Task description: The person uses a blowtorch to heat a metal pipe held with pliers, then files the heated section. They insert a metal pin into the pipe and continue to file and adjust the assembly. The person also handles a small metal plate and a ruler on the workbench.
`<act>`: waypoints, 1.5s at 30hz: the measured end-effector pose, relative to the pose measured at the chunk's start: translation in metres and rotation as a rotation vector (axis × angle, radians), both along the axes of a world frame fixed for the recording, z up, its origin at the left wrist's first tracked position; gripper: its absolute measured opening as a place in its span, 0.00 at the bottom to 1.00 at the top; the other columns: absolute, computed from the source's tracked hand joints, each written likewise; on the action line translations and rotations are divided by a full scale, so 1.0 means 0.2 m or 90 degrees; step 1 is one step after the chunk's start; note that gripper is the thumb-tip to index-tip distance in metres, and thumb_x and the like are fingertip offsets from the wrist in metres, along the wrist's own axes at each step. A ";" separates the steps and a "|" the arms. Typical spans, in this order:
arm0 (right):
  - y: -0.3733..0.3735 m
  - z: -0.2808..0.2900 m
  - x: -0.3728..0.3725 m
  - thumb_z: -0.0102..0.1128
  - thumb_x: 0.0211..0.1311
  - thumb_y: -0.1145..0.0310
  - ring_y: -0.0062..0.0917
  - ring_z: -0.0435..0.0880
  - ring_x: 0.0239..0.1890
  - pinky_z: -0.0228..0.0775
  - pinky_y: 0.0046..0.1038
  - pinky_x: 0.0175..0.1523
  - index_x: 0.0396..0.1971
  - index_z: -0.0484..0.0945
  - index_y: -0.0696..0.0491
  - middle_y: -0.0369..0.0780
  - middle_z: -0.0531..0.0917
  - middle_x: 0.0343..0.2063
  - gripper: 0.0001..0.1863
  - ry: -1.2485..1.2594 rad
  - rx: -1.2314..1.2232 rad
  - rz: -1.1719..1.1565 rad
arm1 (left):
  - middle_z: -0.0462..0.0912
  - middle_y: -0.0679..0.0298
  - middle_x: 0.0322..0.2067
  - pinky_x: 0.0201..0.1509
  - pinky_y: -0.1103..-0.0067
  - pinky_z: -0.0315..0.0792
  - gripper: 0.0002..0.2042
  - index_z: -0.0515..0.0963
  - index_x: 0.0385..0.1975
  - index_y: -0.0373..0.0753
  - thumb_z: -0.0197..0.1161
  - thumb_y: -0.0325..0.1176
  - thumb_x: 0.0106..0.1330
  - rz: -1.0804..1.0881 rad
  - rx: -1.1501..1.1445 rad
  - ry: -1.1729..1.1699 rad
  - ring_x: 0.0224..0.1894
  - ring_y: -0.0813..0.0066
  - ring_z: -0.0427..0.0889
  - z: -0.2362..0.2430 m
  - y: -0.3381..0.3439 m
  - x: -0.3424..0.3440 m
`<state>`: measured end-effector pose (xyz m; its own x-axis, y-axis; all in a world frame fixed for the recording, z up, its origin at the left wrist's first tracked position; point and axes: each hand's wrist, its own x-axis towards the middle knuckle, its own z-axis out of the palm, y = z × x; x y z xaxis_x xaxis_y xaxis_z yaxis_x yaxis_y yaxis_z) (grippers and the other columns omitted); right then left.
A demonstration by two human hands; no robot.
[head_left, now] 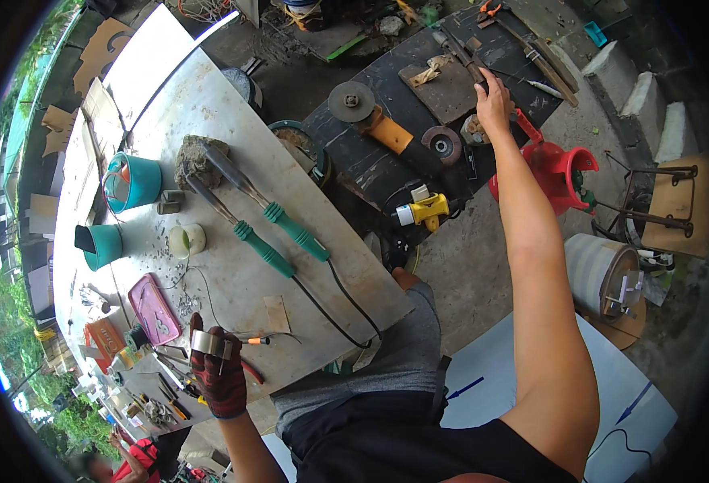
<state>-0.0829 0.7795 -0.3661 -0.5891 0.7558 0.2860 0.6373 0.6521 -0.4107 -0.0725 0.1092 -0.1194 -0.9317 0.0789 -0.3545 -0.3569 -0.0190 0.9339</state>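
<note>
Our gloved left hand (222, 378) clasps a silvery metal piece (208, 344) in its fingers over the pale tabletop (362, 282). Rightward, our bare right hand (495, 105) meets a dark bar (457, 51) on the black tabletop (387, 76); we cannot tell whether its fingers grip.

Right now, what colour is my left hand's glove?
The glove is red and black; head view.

Two teal containers (141, 193) stand near the pale table's (387, 302) left edge; an angle grinder (380, 126) lies near the dark table's (388, 87) left corner.
</note>
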 end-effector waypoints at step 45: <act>-2.11 1.50 1.44 0.62 0.66 0.68 0.24 0.79 0.48 0.69 0.28 0.55 0.60 0.72 0.55 0.40 0.80 0.49 0.23 0.107 -0.299 0.233 | 0.79 0.64 0.52 0.60 0.76 0.70 0.37 0.65 0.69 0.38 0.69 0.47 0.63 -0.594 0.587 -0.110 0.55 0.76 0.77 0.23 0.08 0.53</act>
